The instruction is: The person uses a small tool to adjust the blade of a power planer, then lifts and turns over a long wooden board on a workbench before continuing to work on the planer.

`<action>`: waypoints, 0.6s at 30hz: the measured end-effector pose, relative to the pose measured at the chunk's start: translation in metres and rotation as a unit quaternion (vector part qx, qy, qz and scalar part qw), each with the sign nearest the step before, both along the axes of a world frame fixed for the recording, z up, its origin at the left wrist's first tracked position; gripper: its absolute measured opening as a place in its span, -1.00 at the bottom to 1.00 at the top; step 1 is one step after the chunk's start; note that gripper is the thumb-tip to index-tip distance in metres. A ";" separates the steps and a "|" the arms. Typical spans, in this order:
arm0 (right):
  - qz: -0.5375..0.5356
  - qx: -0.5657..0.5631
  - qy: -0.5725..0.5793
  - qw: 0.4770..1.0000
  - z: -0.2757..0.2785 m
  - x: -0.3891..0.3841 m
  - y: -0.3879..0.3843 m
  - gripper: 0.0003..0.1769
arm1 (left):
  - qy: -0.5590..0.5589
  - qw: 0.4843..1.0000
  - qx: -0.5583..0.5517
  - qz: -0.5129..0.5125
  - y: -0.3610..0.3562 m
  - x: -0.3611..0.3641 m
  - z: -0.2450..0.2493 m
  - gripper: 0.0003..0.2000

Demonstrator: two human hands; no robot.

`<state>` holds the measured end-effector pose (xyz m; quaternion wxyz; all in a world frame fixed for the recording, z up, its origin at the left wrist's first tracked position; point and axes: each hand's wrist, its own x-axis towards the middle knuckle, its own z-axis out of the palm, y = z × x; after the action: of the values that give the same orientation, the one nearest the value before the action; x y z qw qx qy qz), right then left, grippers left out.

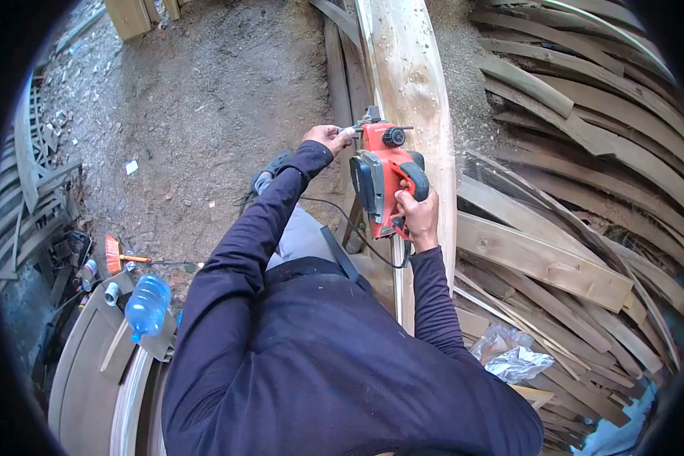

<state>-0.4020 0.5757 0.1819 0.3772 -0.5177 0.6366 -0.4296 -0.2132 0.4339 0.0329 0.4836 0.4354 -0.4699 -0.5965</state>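
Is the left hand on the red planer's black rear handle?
No, the right hand grips that handle, while the left hand is at the front of the red planer.

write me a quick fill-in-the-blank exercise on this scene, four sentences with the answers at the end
1. The person's right grip is around the ____ handle of the red planer.
2. Under the planer is a long board made of ____.
3. The person's ____ grip is near the planer's front end.
4. The large plastic bottle near the orange brush is coloured ____.

Missing words: black; wood; left; blue.
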 end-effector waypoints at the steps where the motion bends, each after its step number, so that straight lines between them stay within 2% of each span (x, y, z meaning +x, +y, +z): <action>1: 0.001 -0.017 0.039 0.999 0.003 -0.001 -0.006 -0.80 | -0.029 0.999 0.006 -0.015 -0.003 0.006 0.016 -0.57; 3: 0.010 -0.027 0.072 0.997 0.019 0.018 -0.032 -0.78 | -0.063 0.998 0.018 -0.022 -0.022 0.032 0.041 -0.58; 7: 0.015 0.004 0.063 0.998 0.045 0.044 -0.118 -0.77 | -0.015 0.999 0.041 -0.001 -0.096 0.057 0.065 -0.56; 8: 0.019 0.007 0.068 0.998 0.041 0.024 -0.157 -0.78 | -0.015 0.999 0.046 -0.002 -0.134 0.039 0.063 -0.55; 14: 0.026 0.027 0.037 0.999 0.053 0.088 -0.206 -0.79 | -0.029 0.998 0.048 0.017 -0.178 0.096 0.064 -0.52; 15: 0.025 0.038 0.033 0.998 0.039 0.052 -0.284 -0.79 | -0.032 0.997 0.064 0.020 -0.254 0.061 0.048 -0.52; 18: 0.025 0.045 0.043 0.998 0.039 0.077 -0.290 -0.78 | -0.018 0.998 0.060 0.016 -0.263 0.087 0.046 -0.52</action>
<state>-0.3248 0.2857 0.2207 0.3832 -0.5337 0.6578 -0.3683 -0.1264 0.1710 0.0789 0.4581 0.4815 -0.4347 -0.6077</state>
